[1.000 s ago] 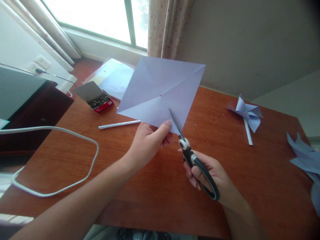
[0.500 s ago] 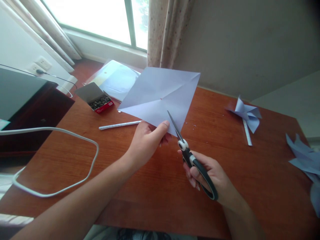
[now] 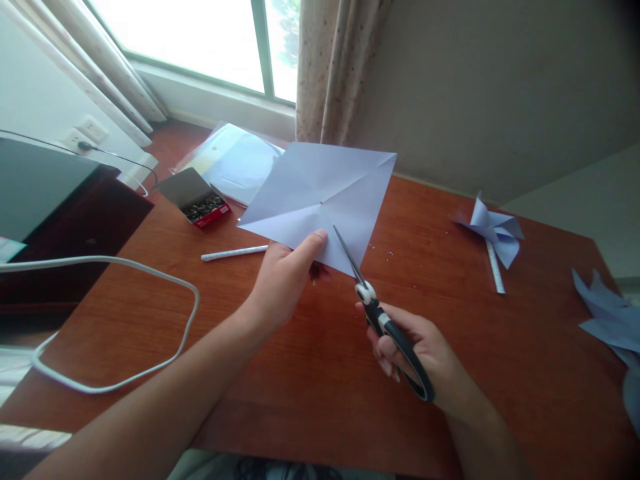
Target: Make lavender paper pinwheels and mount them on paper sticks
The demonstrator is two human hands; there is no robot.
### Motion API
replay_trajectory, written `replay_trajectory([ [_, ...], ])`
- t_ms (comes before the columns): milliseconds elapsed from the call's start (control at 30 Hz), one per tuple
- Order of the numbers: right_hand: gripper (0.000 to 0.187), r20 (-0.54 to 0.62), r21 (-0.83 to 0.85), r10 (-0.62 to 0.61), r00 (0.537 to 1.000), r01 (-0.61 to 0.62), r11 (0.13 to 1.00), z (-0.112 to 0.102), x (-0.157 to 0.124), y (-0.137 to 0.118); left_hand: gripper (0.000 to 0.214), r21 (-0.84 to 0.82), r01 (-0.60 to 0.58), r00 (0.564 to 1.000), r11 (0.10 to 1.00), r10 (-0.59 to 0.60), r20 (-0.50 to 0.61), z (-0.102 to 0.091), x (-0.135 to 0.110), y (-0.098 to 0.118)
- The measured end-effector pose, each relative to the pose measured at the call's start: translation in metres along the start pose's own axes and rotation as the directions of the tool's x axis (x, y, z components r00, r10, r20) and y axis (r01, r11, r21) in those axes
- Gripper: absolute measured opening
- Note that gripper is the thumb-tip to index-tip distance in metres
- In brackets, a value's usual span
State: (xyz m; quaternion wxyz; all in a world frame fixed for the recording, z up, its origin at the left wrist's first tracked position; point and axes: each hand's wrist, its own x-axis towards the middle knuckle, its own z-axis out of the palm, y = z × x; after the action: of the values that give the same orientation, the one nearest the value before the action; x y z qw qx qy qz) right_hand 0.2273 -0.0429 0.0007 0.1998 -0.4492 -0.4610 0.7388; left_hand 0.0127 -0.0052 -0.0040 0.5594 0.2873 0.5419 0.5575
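Note:
My left hand [image 3: 285, 277] pinches the near edge of a white square sheet of paper [image 3: 300, 177], thumb on top and the other fingers mostly hidden below. Diagonal creases run across the sheet to a small dark mark at its middle. In my right hand [image 3: 410, 347] is a pair of scissors [image 3: 370, 300] with black and white handles. The blades lie across the paper's near corner, along a diagonal, with their tips pointing toward the centre mark. How far the blades are parted is hard to see.
A paper pinwheel [image 3: 495, 230] on a white stick lies to the right, with more folded paper [image 3: 610, 317] at the right edge. Left of the sheet are a rolled paper stick [image 3: 233, 253], an open box of metal pins [image 3: 205, 210] and a plastic packet [image 3: 245, 160]. A white cable [image 3: 193, 313] loops at left.
My left thumb and hand have slid a little left along the paper's edge, away from the scissors. The sheet sits slightly lower in view; the scissors have hardly moved.

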Motion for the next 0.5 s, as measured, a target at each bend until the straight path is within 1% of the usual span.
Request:
replay_trajectory([
  [233,0.053,-0.019,0.007,0.005,1.000,-0.005,1.000,0.0000,0.0007,0.0010,0.032,-0.044,0.004,0.999,0.999,-0.006,-0.035,0.0031,-0.0009,-0.0012],
  [400,0.048,-0.013,0.034,-0.001,1.000,0.001,0.999,-0.0003,0.0012,0.0024,0.032,-0.047,0.007,1.000,0.999,-0.008,-0.025,0.0025,-0.0003,-0.0012],
  [500,0.053,-0.029,0.051,-0.024,0.999,0.025,0.998,-0.0010,0.0014,0.0022,0.034,-0.039,0.022,1.000,0.999,-0.023,-0.017,0.0025,-0.0005,-0.0024],
])
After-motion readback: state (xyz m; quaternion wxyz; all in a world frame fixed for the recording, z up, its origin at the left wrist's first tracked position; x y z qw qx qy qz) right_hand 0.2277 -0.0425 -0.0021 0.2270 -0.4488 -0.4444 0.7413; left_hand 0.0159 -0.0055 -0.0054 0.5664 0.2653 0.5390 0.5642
